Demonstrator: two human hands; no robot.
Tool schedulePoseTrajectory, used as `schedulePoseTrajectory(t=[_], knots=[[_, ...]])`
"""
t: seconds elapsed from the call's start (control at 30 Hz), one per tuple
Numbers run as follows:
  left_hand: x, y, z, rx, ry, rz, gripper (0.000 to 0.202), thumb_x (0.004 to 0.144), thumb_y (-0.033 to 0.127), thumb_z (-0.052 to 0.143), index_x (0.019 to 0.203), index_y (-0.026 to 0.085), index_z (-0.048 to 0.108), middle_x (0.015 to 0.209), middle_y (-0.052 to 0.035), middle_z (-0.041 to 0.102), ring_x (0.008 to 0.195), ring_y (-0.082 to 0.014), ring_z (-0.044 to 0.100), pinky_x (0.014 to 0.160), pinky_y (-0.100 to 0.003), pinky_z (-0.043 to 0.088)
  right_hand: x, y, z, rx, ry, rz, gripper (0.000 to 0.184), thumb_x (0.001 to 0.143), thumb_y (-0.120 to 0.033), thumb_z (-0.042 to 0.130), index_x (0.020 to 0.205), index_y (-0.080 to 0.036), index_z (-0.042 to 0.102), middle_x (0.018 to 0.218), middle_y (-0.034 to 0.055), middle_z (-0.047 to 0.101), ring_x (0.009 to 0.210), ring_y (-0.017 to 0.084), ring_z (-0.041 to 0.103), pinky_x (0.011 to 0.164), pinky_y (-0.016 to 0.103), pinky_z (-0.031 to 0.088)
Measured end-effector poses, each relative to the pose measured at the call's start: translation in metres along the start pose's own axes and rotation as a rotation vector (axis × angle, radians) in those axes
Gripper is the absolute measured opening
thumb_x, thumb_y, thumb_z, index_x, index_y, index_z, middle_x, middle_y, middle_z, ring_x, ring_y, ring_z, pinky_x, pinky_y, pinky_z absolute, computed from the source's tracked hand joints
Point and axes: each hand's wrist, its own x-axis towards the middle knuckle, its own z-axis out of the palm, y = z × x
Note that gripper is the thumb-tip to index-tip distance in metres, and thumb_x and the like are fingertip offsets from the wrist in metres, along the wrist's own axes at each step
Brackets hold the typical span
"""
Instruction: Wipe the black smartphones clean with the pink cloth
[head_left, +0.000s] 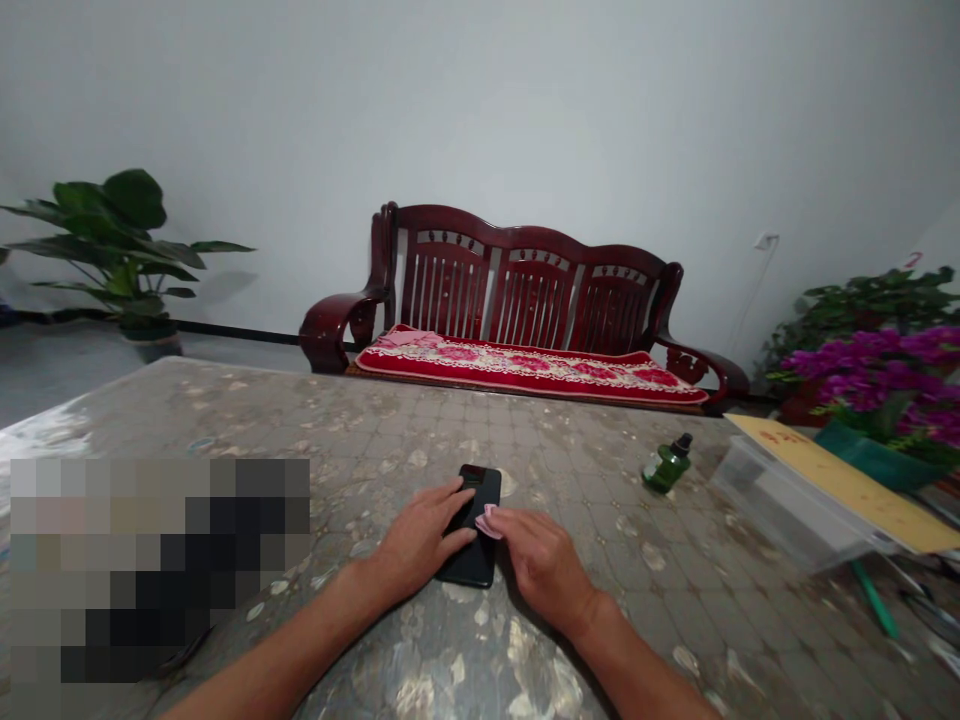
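Note:
A black smartphone [471, 562] lies flat on the patterned tabletop [345, 420], its long side running away from me. My left hand [424, 535] rests on the phone's left side with the fingers stretched out over it. Pinched in the fingers of my right hand [544, 560] is a small, folded pink cloth [489, 521], which is at the phone's right half. Part of the phone is covered by my fingers and the cloth.
To the right stand a green spray bottle [667, 465] and a clear plastic box [780, 505] under a yellow sheet [847, 475]. Purple flowers [892, 375] are beyond. A blurred-out patch covers the table's left. Behind is a wooden bench [529, 285]; a potted plant [135, 250] stands back left.

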Motion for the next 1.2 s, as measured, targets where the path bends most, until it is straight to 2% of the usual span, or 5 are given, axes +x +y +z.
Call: schedulePoseTrajectory(t=[0.13, 0.37, 0.53, 0.8, 1.2], knots=[[-0.003, 0.005, -0.002, 0.087, -0.088, -0.009, 0.082, 0.08, 0.054, 0.071, 0.15, 0.022, 0.041, 0.155, -0.0189, 0.04, 0.145, -0.0346, 0.035, 0.118, -0.062, 0.016, 0.0, -0.006, 0.004, -0.076, -0.055, -0.079, 0.038, 0.093, -0.01, 0.05, 0.127, -0.02, 0.063, 0.12, 0.0109, 0.071, 0.116, 0.021, 0.064, 0.101, 0.038, 0.052], [0.002, 0.014, -0.012, 0.144, -0.194, -0.099, 0.108, 0.066, 0.064, 0.077, 0.154, 0.018, 0.034, 0.159, -0.0218, 0.03, 0.148, -0.043, 0.023, 0.116, -0.066, 0.015, 0.007, 0.003, 0.014, -0.148, -0.022, -0.021, 0.036, 0.091, -0.007, 0.056, 0.124, -0.02, 0.066, 0.119, 0.0098, 0.072, 0.112, 0.022, 0.065, 0.099, 0.04, 0.052], [0.001, 0.022, -0.016, 0.18, -0.189, -0.155, 0.104, 0.066, 0.061, 0.078, 0.152, 0.018, 0.038, 0.159, -0.0217, 0.032, 0.148, -0.0437, 0.022, 0.115, -0.068, 0.016, 0.013, 0.012, 0.018, -0.14, -0.005, 0.085, 0.035, 0.091, -0.006, 0.055, 0.121, -0.022, 0.067, 0.117, 0.0086, 0.072, 0.107, 0.02, 0.067, 0.094, 0.037, 0.053], [-0.003, 0.028, -0.016, 0.24, -0.115, -0.106, 0.087, 0.064, 0.062, 0.08, 0.136, 0.02, 0.055, 0.147, -0.0217, 0.051, 0.142, -0.0448, 0.035, 0.114, -0.067, 0.019, 0.008, -0.006, 0.009, -0.087, -0.034, -0.063, 0.035, 0.088, -0.005, 0.054, 0.117, -0.02, 0.067, 0.111, 0.0081, 0.074, 0.105, 0.02, 0.066, 0.091, 0.033, 0.051], [-0.003, 0.034, -0.019, 0.275, -0.132, -0.102, 0.089, 0.066, 0.063, 0.081, 0.137, 0.015, 0.055, 0.144, -0.0244, 0.053, 0.14, -0.0435, 0.04, 0.116, -0.065, 0.017, 0.011, 0.006, 0.014, -0.079, 0.018, 0.054, 0.035, 0.093, -0.006, 0.048, 0.118, -0.02, 0.069, 0.113, 0.009, 0.074, 0.106, 0.02, 0.067, 0.094, 0.036, 0.053]])
